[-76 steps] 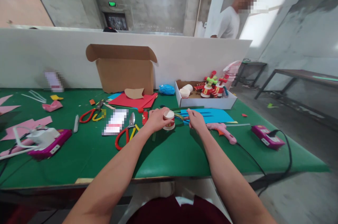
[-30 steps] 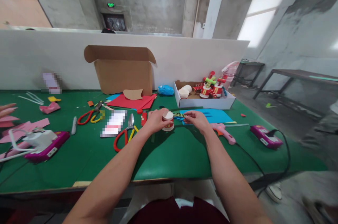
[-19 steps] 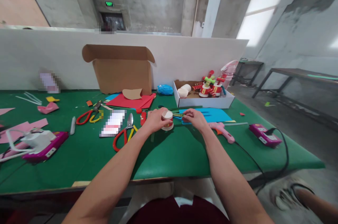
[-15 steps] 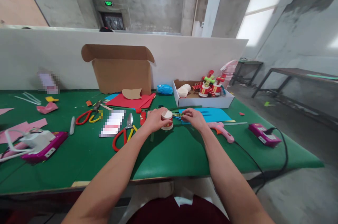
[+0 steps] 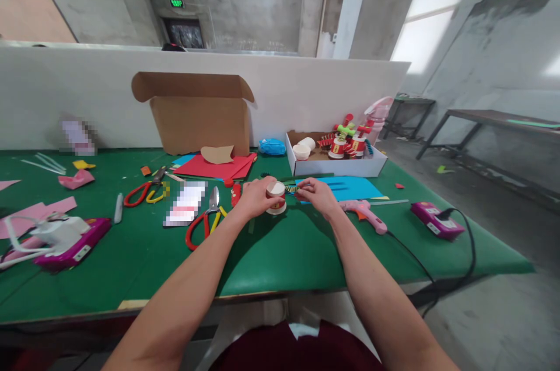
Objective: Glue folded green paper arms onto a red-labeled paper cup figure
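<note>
My left hand [image 5: 255, 196] is wrapped round a small upside-down paper cup [image 5: 276, 197], white with a red band, standing on the green table [image 5: 280, 254]. A folded yellow-and-dark paper strip [image 5: 290, 189] sticks out of the cup's right side. My right hand [image 5: 315, 195] pinches the far end of that strip, just right of the cup. Under my right hand lies a sheet of blue paper [image 5: 350, 188].
A pink glue gun [image 5: 363, 212] with a black cord lies right of my hands. Red-handled scissors [image 5: 205, 219] lie to the left. A white box [image 5: 336, 162] of finished cup figures stands behind, next to an open cardboard box [image 5: 196, 114]. Red paper [image 5: 219, 167] and pink power boxes [image 5: 435, 220] also lie about.
My right hand has drawn in closer to the cup, shortening the strip. The person standing behind the white partition has gone from view. My left hand stays on the cup.
</note>
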`<act>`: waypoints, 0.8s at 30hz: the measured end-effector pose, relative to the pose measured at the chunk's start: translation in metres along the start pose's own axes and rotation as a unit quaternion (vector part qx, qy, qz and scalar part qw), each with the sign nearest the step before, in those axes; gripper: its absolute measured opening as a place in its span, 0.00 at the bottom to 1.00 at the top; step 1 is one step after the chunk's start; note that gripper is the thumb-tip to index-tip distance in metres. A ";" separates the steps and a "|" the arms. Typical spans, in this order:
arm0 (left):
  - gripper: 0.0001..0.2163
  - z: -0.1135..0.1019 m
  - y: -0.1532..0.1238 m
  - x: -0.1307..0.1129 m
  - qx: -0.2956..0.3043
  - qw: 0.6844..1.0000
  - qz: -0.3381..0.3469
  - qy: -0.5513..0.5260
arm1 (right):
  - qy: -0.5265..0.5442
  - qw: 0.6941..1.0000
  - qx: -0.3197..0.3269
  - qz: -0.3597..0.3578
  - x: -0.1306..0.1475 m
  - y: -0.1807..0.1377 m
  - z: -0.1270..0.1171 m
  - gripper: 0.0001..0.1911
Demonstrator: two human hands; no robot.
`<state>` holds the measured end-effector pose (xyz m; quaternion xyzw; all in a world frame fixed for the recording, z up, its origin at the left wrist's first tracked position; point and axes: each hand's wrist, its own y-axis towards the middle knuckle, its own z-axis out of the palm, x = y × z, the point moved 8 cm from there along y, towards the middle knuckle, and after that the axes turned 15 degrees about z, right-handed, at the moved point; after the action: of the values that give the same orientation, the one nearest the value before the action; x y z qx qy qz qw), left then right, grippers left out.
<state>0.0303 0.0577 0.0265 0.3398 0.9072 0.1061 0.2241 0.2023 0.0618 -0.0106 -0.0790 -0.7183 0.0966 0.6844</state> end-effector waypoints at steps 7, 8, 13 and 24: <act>0.17 -0.001 0.000 -0.001 -0.002 1.000 -0.001 0.003 | 0.044 0.998 0.012 0.041 -0.008 -0.001 0.007 0.09; 0.17 0.000 0.000 -0.001 -0.002 1.000 -0.002 0.002 | 0.046 0.998 0.014 0.044 -0.009 -0.001 0.007 0.09; 0.17 0.000 0.000 -0.001 -0.001 1.000 -0.004 0.000 | 0.046 0.998 0.019 0.034 -0.011 0.003 0.007 0.12; 0.18 -0.001 0.000 -0.001 -0.003 1.000 -0.010 0.006 | 0.091 0.995 0.031 0.033 -0.014 0.005 0.010 0.14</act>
<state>0.0304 0.0574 0.0277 0.3297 0.9114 0.1092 0.2207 0.1926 0.0630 -0.0261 -0.0898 -0.6468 0.1331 0.7455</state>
